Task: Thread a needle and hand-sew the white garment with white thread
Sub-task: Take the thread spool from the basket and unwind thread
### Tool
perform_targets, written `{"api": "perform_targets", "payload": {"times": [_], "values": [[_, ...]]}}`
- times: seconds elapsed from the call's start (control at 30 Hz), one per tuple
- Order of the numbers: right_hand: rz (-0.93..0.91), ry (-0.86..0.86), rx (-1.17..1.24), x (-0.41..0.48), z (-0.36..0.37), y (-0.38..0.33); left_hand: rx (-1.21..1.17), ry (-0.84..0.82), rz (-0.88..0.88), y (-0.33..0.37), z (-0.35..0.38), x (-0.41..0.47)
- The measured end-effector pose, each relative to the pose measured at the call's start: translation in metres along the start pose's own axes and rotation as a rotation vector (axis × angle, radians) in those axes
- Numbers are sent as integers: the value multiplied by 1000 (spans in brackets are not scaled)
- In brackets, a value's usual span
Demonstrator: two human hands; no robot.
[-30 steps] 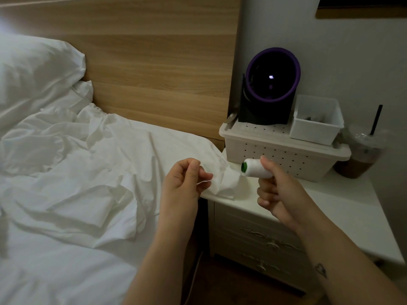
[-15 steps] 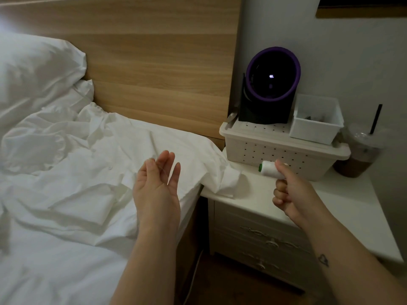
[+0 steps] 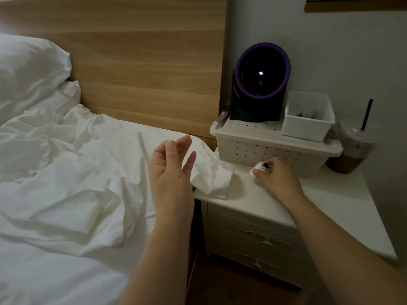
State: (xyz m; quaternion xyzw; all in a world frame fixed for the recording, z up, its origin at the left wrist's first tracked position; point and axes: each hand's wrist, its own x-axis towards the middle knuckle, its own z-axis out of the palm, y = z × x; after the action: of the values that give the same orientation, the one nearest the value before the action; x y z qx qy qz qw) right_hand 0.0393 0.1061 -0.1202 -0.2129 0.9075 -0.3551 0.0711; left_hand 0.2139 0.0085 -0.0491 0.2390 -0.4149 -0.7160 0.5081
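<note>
Gripping the spool (image 3: 257,167) with the right hand (image 3: 277,180), fingers and thumb curled round it, dark end cap peeking out on top. Sitting low over the nightstand (image 3: 343,194) top, right in front of the basket (image 3: 253,150); can't tell whether actually touching the surface or just above it. Left hand (image 3: 170,172) up in the air over the edge of the bed (image 3: 55,271), loose and relaxed, fingers a bit bent with a couple pointing up, holding nothing as far as visible. Could be thread in there, but way too thin to make out in this dim light. Garment (image 3: 92,172) lying crumpled across the bed, mostly well left of the spool, with one corner flopped onto the nightstand's near-left edge, near the right hand but not touching it. Behind it all, a pillow (image 3: 28,69) at far left and a wooden headboard (image 3: 143,62). On top of the basket, a dark gadget (image 3: 261,80) with a purple ring and a tiny lit spot, plus a small white bin (image 3: 308,124) just beside it. Right of the basket, an iced drink cup (image 3: 350,155) with a black straw, close to the wall. Below, nightstand drawers (image 3: 259,236) with ornate handles.
</note>
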Motion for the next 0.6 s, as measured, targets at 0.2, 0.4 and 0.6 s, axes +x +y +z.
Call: {"api": "perform_targets", "payload": {"times": [0.2, 0.4, 0.6], "values": [[6, -56, -177, 1, -6, 14, 33, -58, 74, 4, 11, 1], [6, -157, -354, -8, -14, 13, 26, -91, 126, 10, 16, -4], [-13, -213, -307, -2, -14, 2, 0, -99, 165, 16, 17, -8]]}}
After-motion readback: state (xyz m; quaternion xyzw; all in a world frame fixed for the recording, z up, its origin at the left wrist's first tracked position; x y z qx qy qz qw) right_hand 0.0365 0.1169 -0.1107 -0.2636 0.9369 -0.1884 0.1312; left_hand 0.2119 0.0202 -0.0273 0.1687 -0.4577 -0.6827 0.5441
